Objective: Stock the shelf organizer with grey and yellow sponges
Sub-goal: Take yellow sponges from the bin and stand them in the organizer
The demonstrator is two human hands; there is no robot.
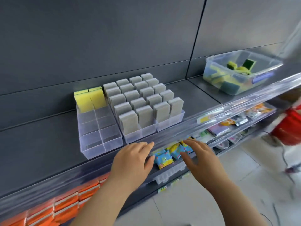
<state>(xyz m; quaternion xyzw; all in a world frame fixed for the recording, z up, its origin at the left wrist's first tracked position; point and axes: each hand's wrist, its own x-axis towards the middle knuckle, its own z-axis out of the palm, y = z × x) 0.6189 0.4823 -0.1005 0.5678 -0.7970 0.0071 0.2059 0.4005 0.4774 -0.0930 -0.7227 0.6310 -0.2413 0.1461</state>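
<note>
Dark grey shop shelving fills the view, with pale floor tiles below on the right. Nearest, both bare forearms reach forward. The left hand (135,159) is palm down with its fingers (146,145) straight and close together, holding nothing. Their tips lie at the clear rail (171,132) along the shelf front; whether they touch it I cannot tell. The right hand (199,154) hovers beside it, fingers spread loosely apart, also holding nothing.

Under the hands, a lower shelf carries blue and yellow packets (164,159), and orange packs (65,204) sit to the lower left.

Behind the rail stands the clear organizer (101,150). Its left section is empty in the nearer compartments, while two yellow sponges (89,98) stand upright side by side in the rearmost ones. Just to their right, grey sponges (143,98) stand upright in neat rows, filling the other sections front to back.

Farther right on the same shelf, well apart from the organizer, a clear tub (236,86) holds loose yellow and green sponges. A blurred red basket (290,129) shows at the right edge.
</note>
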